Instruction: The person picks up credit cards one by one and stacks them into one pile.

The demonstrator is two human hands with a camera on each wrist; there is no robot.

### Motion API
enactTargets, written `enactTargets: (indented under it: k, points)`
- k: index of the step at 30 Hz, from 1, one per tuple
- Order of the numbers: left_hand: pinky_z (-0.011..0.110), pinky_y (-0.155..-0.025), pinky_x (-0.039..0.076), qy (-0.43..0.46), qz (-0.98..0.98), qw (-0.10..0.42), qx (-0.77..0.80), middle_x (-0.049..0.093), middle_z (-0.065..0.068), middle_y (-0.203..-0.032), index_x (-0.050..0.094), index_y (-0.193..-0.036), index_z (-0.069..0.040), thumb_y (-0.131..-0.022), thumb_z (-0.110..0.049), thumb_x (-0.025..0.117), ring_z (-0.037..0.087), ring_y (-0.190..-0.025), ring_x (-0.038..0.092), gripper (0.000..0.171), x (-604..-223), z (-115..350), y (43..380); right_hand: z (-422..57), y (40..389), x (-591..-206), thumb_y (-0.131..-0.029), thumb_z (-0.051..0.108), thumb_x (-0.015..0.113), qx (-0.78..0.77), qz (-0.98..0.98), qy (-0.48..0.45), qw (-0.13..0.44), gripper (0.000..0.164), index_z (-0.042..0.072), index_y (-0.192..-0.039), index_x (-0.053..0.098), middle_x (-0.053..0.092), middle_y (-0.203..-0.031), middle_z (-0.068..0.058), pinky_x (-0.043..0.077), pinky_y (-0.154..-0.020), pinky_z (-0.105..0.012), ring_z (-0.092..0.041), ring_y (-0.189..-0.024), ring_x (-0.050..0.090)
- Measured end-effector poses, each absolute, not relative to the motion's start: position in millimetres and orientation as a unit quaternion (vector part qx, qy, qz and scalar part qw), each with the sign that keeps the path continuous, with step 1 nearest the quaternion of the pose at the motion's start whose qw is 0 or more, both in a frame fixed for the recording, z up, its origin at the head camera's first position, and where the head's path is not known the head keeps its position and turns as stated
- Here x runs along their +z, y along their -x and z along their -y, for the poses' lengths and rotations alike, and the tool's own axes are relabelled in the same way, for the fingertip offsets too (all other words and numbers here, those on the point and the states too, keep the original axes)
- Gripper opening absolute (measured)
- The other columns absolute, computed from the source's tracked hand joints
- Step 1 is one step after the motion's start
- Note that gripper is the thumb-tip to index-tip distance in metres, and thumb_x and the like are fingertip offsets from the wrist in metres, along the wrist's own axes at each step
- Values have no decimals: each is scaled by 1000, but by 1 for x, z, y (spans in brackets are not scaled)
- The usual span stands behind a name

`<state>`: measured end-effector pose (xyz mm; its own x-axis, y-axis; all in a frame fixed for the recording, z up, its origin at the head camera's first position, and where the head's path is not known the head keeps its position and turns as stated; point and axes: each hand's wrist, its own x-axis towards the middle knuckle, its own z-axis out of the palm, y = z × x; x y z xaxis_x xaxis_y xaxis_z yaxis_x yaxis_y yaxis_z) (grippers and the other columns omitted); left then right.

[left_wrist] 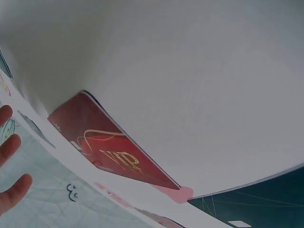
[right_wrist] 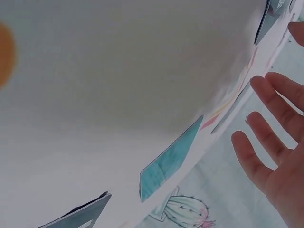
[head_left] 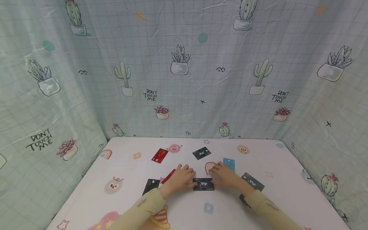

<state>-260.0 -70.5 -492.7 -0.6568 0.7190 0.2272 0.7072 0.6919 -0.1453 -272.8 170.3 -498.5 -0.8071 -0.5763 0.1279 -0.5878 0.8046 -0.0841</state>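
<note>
A black Vip card [head_left: 203,184] lies flat on the table between both hands. My left hand [head_left: 179,179] is at its left end, thumb tip at the edge and fingers spread forward. At the right end, the thumb of my right hand [head_left: 227,177] meets the other short edge, its fingers also extended. Partly behind the left hand lies a red VIP card [left_wrist: 114,147], with a black card [head_left: 150,185] farther left. A blue card [right_wrist: 171,159] is just beyond the right hand, and a grey Vip card [head_left: 254,182] lies beside the right wrist.
Farther back are a red VIP card [head_left: 160,155] and a black Vip card [head_left: 202,153]. Another dark card [head_left: 243,201] is partly covered by the right forearm. The pink-white table [head_left: 129,169] has printed cartoon figures, and a cactus-print curtain [head_left: 201,86] encloses its back and sides.
</note>
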Motion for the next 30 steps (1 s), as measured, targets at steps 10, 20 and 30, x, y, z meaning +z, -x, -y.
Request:
enactTargets:
  k: [10,20,30]
  points:
    - [38,-85,42,387,905,175,35,62,-2,-104,61,-108,-16,-84,-43,55,16,-95,51,36,-490,71,280,-181,290,-502,-80,24,63,97,929,-341,106,36,1,-108,58,58,-95,-7,44,-75,-34,-18,-86,44]
    - [40,-85,42,364,912,189,20,62,-1,-102,60,-106,-16,-84,-38,57,17,-94,50,32,-491,72,299,-186,313,-505,-81,18,62,92,943,-298,115,27,8,-106,61,59,-98,-5,41,-72,-35,-17,-86,44]
    - [40,-85,43,324,928,187,5,62,2,-106,60,-110,-14,-84,-35,58,19,-95,51,34,-489,70,314,-178,332,-501,-83,23,61,90,959,-253,91,31,11,-111,59,57,-108,-5,42,-79,-42,-21,-95,44]
